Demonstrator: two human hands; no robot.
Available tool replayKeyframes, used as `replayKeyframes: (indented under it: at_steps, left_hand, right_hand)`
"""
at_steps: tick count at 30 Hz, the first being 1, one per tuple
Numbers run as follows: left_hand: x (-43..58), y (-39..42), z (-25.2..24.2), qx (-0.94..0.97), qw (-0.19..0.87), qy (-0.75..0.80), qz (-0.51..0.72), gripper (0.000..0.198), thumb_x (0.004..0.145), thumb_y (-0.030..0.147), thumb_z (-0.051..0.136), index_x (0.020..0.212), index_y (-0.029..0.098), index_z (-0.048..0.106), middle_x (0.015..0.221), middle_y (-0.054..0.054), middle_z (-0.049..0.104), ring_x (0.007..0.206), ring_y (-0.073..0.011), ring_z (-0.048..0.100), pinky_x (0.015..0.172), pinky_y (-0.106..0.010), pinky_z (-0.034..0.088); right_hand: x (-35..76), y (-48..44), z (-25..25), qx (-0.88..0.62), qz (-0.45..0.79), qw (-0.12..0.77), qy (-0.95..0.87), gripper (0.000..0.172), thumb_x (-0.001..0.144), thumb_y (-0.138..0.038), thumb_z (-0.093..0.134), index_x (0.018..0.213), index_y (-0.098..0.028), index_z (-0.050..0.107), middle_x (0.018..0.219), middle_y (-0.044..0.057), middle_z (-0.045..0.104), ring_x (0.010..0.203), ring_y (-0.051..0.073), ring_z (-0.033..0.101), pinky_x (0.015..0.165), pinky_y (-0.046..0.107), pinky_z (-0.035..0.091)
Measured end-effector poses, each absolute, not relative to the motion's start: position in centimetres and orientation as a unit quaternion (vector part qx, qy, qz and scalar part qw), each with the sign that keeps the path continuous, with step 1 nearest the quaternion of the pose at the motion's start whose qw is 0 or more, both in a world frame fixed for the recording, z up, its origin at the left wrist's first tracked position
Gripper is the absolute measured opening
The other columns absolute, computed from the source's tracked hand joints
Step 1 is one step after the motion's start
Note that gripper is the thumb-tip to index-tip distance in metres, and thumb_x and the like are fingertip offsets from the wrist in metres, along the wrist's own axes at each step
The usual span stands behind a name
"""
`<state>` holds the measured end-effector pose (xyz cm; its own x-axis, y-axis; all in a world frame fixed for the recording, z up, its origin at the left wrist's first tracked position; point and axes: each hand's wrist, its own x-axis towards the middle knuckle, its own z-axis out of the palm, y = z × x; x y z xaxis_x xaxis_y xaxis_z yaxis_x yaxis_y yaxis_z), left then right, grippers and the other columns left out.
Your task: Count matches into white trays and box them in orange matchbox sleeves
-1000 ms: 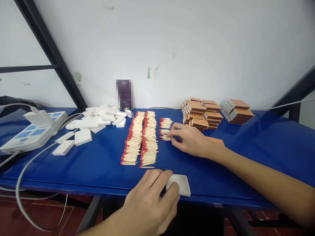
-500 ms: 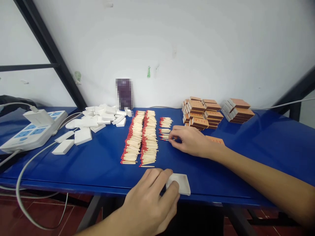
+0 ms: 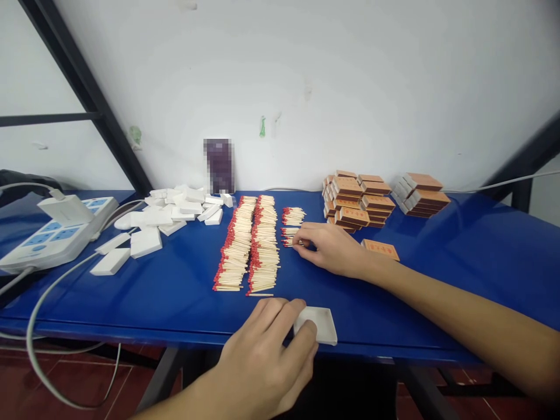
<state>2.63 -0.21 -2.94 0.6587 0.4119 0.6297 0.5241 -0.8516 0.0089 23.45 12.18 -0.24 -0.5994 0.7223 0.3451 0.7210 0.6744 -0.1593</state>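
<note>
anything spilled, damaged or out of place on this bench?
Nothing looks spilled or damaged. Mildly odd: one matchbox lies alone near the right hand, away from the stacks of matchboxes. The white pieces sit in a jumbled heap, unlike the lined-up match rows.

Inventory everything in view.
Wooden matches: many, pale with red heads, centre
Cardboard matchboxes: many, orange, right
Open rectangular tray: one, white, front edge
Small boxy pieces: many, white, back left
Power strip, adapter: one each, white, left
Thin cables: several, white, left, rear
Pixelated rectangle: one, purple, by wall
Glossy table: one, blue, centre
Wall: one, white, behind
Frame bars: several, black, both sides
Tiled floor: one, red, below
Left hand: one, bare, at tray
Right hand: one, bare, at matches
</note>
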Motion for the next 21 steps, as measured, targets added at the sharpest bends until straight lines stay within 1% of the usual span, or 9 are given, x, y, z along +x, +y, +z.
replayKeyframes:
  at_steps: [5,14,18,21]
  left_hand:
    - [2.59,-0.14,-3.01,-0.906,0.087,-0.259,-0.323,0.016,0.092,0.012,0.051,0.101,0.009,0.065,0.109,-0.018,0.064,0.088,-0.0274,0.058,0.073,-0.042,0.056]
    - [2.63,-0.31,-2.99,-0.906,0.086,-0.262,-0.320,0.016,0.092,0.012,0.052,0.102,0.009,0.064,0.110,-0.018,0.063,0.088,-0.0271,0.057,0.074,-0.042,0.055]
    - [2.68,-0.17,-3.05,-0.907,0.087,-0.262,-0.318,0.016,0.092,0.012,0.052,0.102,0.009,0.065,0.110,-0.018,0.064,0.087,-0.0270,0.057,0.073,-0.042,0.055]
    - [2.64,-0.18,-3.03,-0.907,0.088,-0.261,-0.319,0.016,0.092,0.012,0.052,0.101,0.009,0.065,0.109,-0.018,0.064,0.087,-0.0273,0.057,0.072,-0.042,0.055]
  right_hand:
    - [23.49,12.34,-0.38,-0.416,0.015,0.203,-0.886,0.010,0.090,-0.020,0.055,0.085,-0.020,0.064,0.080,0.001,0.063,0.070,0.014,0.055,0.064,0.026,0.035]
    - [23.33,12.59,-0.60,-0.412,0.028,0.212,-0.886,0.011,0.090,-0.018,0.054,0.085,-0.020,0.063,0.082,0.001,0.063,0.072,0.015,0.056,0.064,0.026,0.036]
    - [23.41,12.16,-0.28,-0.409,0.023,0.195,-0.891,0.009,0.089,-0.018,0.054,0.083,-0.020,0.060,0.080,0.001,0.062,0.070,0.014,0.054,0.063,0.026,0.035]
    - [23.47,11.80,0.05,-0.413,0.001,0.175,-0.894,0.005,0.087,-0.019,0.057,0.083,-0.020,0.060,0.084,0.001,0.063,0.072,0.015,0.055,0.063,0.027,0.034]
